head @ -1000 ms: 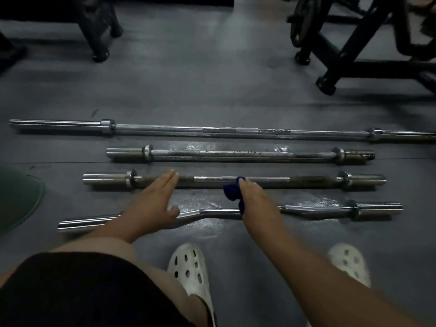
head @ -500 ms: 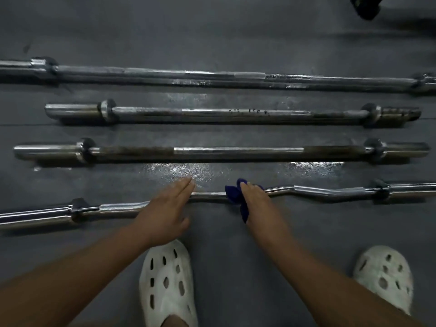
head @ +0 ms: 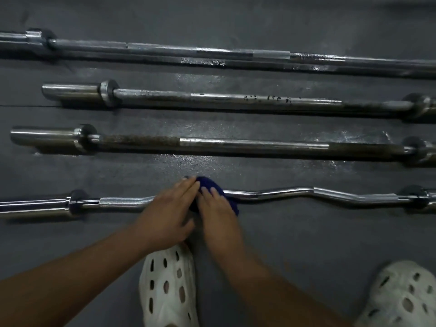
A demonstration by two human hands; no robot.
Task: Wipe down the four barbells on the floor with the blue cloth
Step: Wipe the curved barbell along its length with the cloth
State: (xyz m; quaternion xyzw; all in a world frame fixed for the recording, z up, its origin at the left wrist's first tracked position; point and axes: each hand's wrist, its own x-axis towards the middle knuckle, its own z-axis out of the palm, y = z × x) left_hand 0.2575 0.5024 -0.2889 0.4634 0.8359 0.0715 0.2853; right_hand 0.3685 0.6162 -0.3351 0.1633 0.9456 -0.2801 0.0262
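I had the blue cloth (head: 212, 184) bunched on the middle of the nearest barbell, the wavy one (head: 285, 193), so I judged the wiping was somewhere along that bar. My right hand (head: 218, 208) pressed the cloth down with its fingers laid over it. The thumb was hidden, so I couldn't tell if it hooked under. My left hand (head: 168, 208) lay flat beside it, fingers straight, their tips touching the cloth's edge.

The three straight barbells (head: 253, 143) beyond lay untouched by either hand. Their brown speckling suggested work left, though the wet shine on the floor (head: 193, 164) between them left me unsure. All the bars ran out of view on the right, and the light was dim. My hands covered the stretch under the cloth.
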